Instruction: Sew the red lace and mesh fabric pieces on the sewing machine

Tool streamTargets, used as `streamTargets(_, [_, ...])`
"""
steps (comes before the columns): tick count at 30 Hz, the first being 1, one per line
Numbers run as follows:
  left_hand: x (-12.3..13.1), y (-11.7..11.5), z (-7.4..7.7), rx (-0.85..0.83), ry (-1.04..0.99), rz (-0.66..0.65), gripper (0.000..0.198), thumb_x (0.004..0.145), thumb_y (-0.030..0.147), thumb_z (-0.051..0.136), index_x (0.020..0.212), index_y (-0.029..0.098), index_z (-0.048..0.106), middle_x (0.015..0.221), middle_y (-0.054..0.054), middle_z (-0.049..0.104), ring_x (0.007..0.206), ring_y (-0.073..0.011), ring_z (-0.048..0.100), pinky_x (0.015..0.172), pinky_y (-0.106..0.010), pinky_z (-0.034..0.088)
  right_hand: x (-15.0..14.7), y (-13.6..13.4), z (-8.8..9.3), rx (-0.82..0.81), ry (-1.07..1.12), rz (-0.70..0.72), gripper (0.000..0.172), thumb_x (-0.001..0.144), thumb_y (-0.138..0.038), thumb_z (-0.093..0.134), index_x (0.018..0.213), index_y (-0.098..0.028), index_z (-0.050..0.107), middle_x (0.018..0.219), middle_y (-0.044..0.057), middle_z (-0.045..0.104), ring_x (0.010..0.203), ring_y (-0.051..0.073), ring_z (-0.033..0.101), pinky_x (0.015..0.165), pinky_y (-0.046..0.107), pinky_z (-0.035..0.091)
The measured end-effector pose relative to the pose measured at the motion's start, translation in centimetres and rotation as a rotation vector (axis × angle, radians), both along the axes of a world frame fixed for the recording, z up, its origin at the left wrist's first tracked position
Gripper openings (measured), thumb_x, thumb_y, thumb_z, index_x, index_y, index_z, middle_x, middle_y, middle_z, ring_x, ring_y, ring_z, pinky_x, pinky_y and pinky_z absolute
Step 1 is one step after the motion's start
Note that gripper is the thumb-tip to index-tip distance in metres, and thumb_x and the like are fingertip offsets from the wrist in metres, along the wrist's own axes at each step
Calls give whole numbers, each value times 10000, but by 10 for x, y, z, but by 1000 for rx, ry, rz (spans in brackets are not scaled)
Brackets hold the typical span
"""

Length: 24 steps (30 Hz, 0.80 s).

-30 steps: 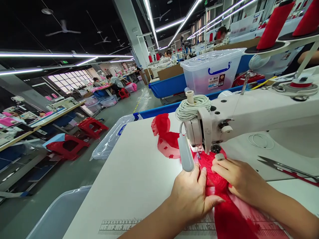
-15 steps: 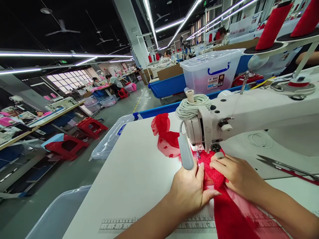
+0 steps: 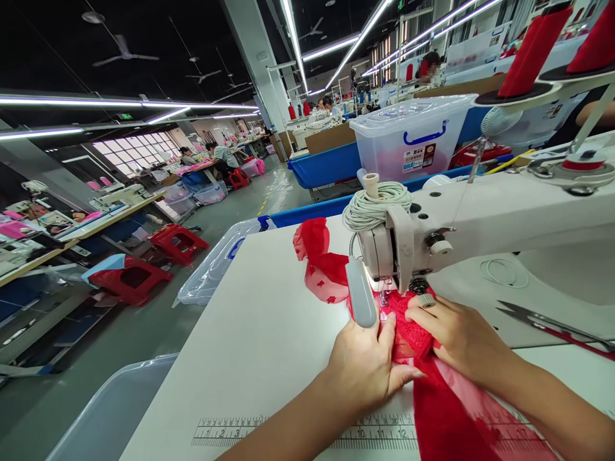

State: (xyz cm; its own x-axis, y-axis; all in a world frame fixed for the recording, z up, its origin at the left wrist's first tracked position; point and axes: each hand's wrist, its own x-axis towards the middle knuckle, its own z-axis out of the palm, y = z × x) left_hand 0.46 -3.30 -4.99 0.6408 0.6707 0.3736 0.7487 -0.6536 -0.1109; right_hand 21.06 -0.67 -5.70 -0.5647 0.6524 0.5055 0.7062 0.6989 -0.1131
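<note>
Red lace fabric (image 3: 414,330) lies under the needle area of a white sewing machine (image 3: 509,205). My left hand (image 3: 362,358) rests on the fabric's left edge, fingers laid forward and thumb spread out to the right; a grey lever-like piece (image 3: 361,294) hides part of its fingertips. On the right side of the lace, my right hand (image 3: 461,336) has its fingers curled and closed on the fabric. A red strip (image 3: 446,416) and sheer red mesh trail toward the front edge. More sheer red fabric (image 3: 317,259) lies behind the needle, to the left.
Scissors (image 3: 552,323) lie right of my right hand. A printed ruler (image 3: 230,432) runs along the table's front. Red thread cones (image 3: 535,54) stand above the machine. Clear plastic bins (image 3: 413,134) sit behind and to the left. Red stools (image 3: 129,278) and co-workers are farther off.
The view has shifted very slightly. Both hands and the red fabric keep nearly the same position at the machine.
</note>
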Motion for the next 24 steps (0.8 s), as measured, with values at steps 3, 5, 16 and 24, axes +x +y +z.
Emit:
streamTargets(3, [-1, 0, 0, -33, -4, -7, 816, 928, 719, 215, 1248, 59, 574, 1179, -229, 629, 1053, -320, 631, 716, -386, 589, -1, 0, -3, -9, -7, -52, 440, 531, 27, 401, 842, -214, 598, 799, 21, 628, 705, 193, 550, 536, 284, 401])
streamTargets(5, [-1, 0, 0, -63, -10, -6, 814, 931, 714, 224, 1282, 54, 548, 1206, -234, 614, 1080, -319, 620, 759, -397, 582, -1, 0, -4, -19, -10, -60, 426, 539, 29, 398, 830, -214, 591, 819, 24, 629, 713, 189, 548, 541, 281, 403])
streamTargets(16, [-1, -5, 1, 54, 51, 25, 807, 899, 752, 264, 1230, 99, 603, 1225, -207, 623, 1100, -373, 598, 940, -568, 478, 2, 1, -5, -37, -6, -26, 437, 555, 26, 414, 864, -227, 591, 811, 26, 623, 721, 200, 559, 566, 272, 409])
streamTargets(24, [-1, -5, -2, 93, 57, 57, 829, 878, 776, 281, 1248, 111, 606, 1213, -196, 631, 1122, -401, 580, 957, -593, 446, 0, 1, -5, -49, 41, -13, 435, 583, 44, 393, 869, -214, 595, 882, 49, 622, 753, 194, 569, 600, 262, 451])
